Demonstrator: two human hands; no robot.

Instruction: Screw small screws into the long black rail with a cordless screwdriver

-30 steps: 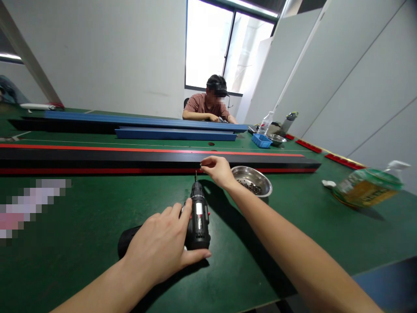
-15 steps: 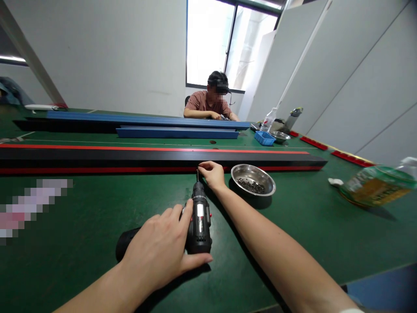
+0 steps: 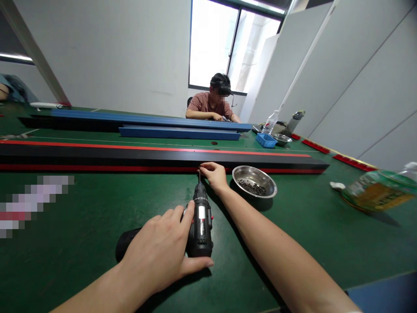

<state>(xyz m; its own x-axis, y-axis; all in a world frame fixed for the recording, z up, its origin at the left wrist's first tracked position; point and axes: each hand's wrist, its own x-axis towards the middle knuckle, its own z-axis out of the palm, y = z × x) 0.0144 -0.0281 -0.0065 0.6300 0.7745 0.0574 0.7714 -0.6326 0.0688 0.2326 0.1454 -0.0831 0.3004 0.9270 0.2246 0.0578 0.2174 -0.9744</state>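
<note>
My left hand is wrapped round a black cordless screwdriver that lies on the green table, its bit pointing at the long black rail with red edges. My right hand is pinched at the rail's near side, right at the bit's tip; what the fingers hold is too small to make out. A steel bowl with several small dark screws stands just right of that hand.
Two blue rails lie farther back. A person in a red shirt sits at the far side. A blue tray, another steel bowl and bottles stand far right. A green bottle lies at the right.
My right hand came down from above the rail to its near side by the screwdriver's tip. The screwdriver and my left hand edged slightly toward the rail.
</note>
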